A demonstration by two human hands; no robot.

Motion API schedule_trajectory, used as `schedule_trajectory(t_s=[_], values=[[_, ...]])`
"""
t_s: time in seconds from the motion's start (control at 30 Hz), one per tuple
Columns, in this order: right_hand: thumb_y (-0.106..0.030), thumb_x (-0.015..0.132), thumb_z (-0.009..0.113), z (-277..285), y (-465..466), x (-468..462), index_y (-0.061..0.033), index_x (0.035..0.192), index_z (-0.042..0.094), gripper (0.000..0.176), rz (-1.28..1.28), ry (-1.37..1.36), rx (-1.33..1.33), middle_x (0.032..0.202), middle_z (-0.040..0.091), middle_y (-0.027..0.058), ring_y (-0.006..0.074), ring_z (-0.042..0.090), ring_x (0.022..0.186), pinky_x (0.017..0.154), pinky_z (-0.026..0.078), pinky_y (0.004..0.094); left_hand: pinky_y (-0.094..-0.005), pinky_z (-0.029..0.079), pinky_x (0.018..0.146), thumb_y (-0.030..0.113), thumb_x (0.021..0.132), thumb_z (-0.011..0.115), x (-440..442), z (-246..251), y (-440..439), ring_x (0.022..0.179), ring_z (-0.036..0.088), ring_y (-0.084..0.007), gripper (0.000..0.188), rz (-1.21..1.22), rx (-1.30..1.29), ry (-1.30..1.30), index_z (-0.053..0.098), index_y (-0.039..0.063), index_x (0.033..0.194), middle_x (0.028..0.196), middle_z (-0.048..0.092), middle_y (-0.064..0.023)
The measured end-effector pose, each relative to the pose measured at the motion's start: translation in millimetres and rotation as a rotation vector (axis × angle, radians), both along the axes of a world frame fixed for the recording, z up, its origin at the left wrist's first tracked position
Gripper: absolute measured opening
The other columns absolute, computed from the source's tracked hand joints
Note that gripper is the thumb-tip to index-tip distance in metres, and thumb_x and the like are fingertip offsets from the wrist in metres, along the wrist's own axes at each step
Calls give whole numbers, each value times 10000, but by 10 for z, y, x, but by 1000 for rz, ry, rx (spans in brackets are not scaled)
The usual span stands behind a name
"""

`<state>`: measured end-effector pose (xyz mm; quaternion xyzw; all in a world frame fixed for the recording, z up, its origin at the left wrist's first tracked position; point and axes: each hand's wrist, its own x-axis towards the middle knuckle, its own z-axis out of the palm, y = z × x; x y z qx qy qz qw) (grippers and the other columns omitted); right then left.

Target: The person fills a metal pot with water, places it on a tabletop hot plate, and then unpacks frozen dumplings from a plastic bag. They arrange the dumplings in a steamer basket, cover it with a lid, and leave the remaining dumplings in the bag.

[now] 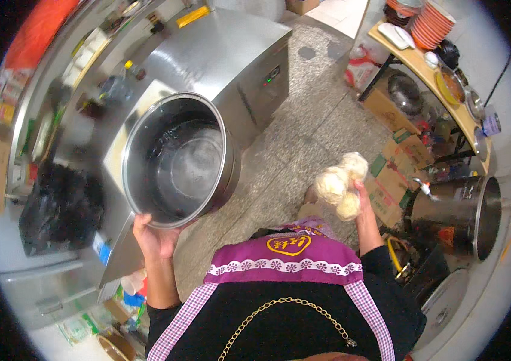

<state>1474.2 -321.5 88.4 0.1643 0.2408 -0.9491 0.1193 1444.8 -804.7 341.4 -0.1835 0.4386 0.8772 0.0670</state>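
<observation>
My left hand (158, 239) grips the near rim of a large, deep metal pot (183, 167), which is tilted so that its inside shows; a little clear liquid seems to lie at its bottom. The pot is beside a white board (115, 155) on the steel counter. Out to the right, my right hand (363, 201) holds a cluster of several pale, roundish peeled pieces (339, 185), perhaps vegetables; their exact kind cannot be told. The fingers are mostly hidden behind them. Between the hands is a purple apron (285, 255).
A steel cabinet (224, 49) stands ahead. Bowls and dishes fill a wooden shelf (427, 72) at the upper right, with flattened cardboard (393, 176) below. A large metal pot with a tap (449, 216) is at the right. A black plastic bag (64, 207) lies at the left.
</observation>
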Motion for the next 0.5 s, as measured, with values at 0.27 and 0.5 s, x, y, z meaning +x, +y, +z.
schedule_trajectory(t_s=[0.27,0.5], values=[[-402,815,720,466,1812,-1615,-48,1443,420,781,-148,-8,52,1391,539,169,351,548,1249,1073,448,501,-748,408,931,380,720,602,-1900,38,1774,1238,498,-508,835,-122,75,6,366,76,1461,1442,444,-228],[-409,819,720,855,2558,-3679,-79,1473,390,803,-256,242,172,1442,497,140,338,519,1284,1092,429,493,-650,501,887,365,708,598,-3914,41,3216,1191,552,-471,840,-264,230,79,365,32,1442,1385,492,-246]])
